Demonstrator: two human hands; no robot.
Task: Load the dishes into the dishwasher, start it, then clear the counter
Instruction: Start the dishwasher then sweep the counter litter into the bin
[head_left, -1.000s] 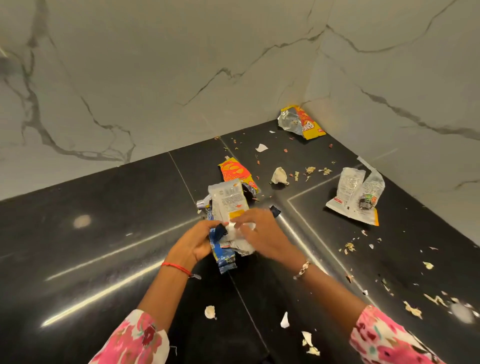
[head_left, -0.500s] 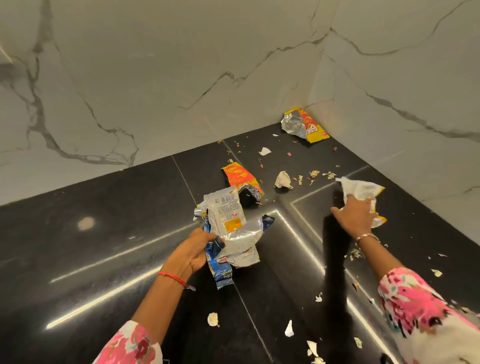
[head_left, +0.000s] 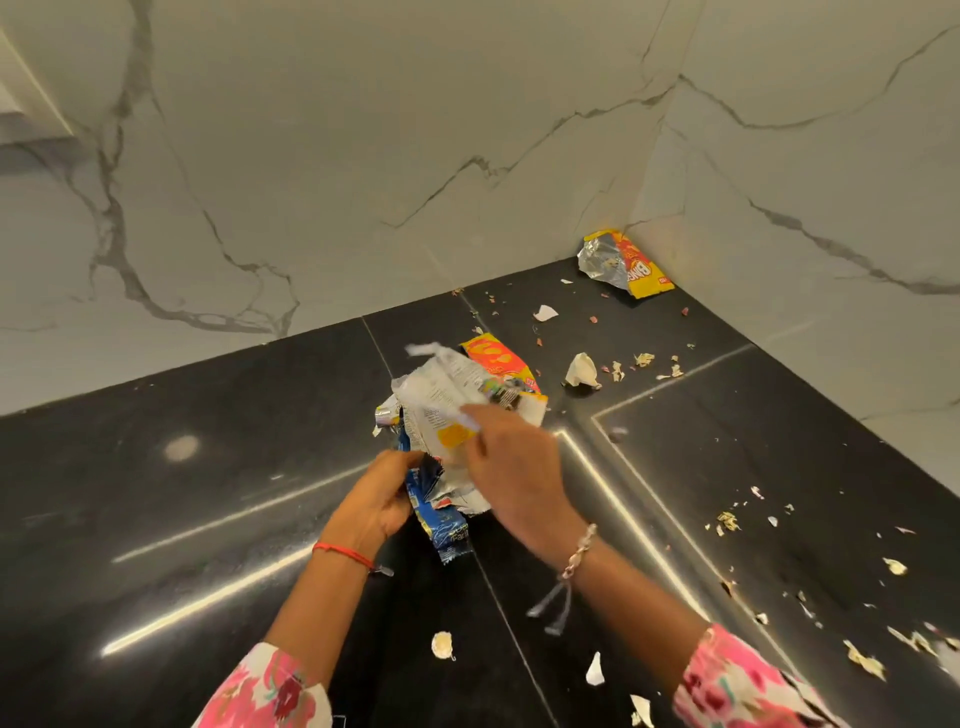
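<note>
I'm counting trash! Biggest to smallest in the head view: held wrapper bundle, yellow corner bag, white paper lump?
1. Crumpled bundle of snack wrappers
2. Yellow-and-silver foil snack bag, farther off, maybe truly bigger
3. Crumpled white paper lump

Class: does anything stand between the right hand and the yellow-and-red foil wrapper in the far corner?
Only a crumpled white paper scrap and small crumbs lie low on the black counter between the right hand and the yellow-and-red foil wrapper; nothing tall.

Looks like a home kitchen, counter corner: polished black stone counter (head_left: 208, 519) meets white marble-veined backsplash (head_left: 363, 156) on two sides. Torn snack wrappers (head_left: 631, 267) and papery peel scraps (head_left: 582, 370) litter it.
</note>
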